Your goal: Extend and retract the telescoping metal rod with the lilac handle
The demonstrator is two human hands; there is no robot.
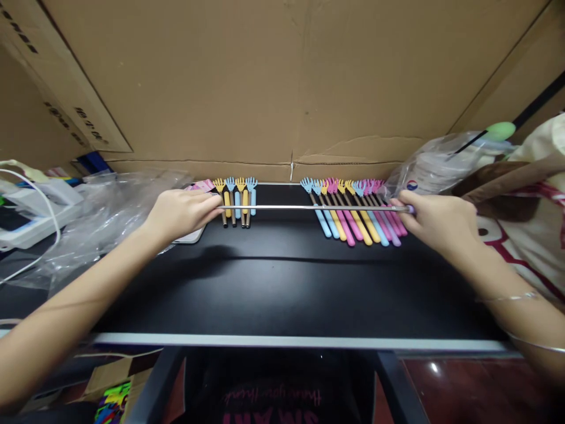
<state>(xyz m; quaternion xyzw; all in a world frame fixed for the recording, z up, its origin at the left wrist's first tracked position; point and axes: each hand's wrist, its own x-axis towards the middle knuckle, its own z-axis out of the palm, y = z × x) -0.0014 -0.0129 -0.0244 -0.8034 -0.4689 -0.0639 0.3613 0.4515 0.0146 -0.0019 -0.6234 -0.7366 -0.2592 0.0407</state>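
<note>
A long thin metal telescopic rod (309,207) stretches level between my two hands above the black table (282,282). My left hand (180,212) is closed around its left end, where pink prongs peek out. My right hand (435,219) pinches the purple handle end at the right. Behind the rod lie two rows of small hand-shaped back scratchers: a short row (237,200) of yellow and blue ones near my left hand, and a longer row (355,215) of several in blue, yellow, pink and purple near my right hand.
A cardboard wall (282,82) closes the back of the table. Crumpled clear plastic (106,212) lies at the left beside white devices and a cable (35,218). A plastic bag (435,168) and a cream cloth bag (525,224) sit at the right.
</note>
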